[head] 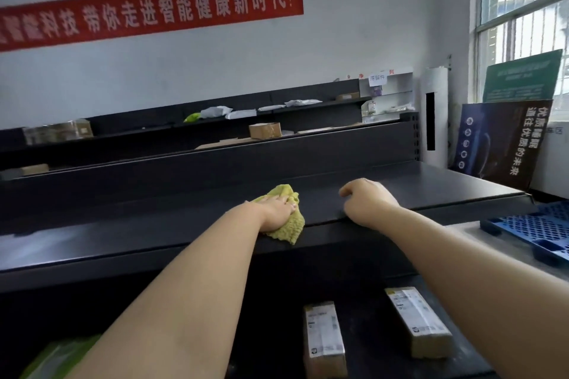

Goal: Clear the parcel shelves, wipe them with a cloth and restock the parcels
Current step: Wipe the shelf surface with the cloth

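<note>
The yellow-green cloth (284,218) is pressed flat on the dark top shelf (123,234), near its front edge and about midway along it. It is covered by the left hand (277,209), whose fingers are laid nearly straight over the fabric. Nothing is pinched or gathered. Just to the right, apart from the cloth, the right hand (368,203) is rested on the same shelf with its fingers curled under into a loose fist; nothing is seen held in it. On the lower shelf (366,326) two taped box parcels (323,338) are laid side by side — labels upward. A green bag (55,357) is seen at bottom left, a blue pallet (538,231) at right, and rear shelves (215,129) beneath a red banner (147,9).
</note>
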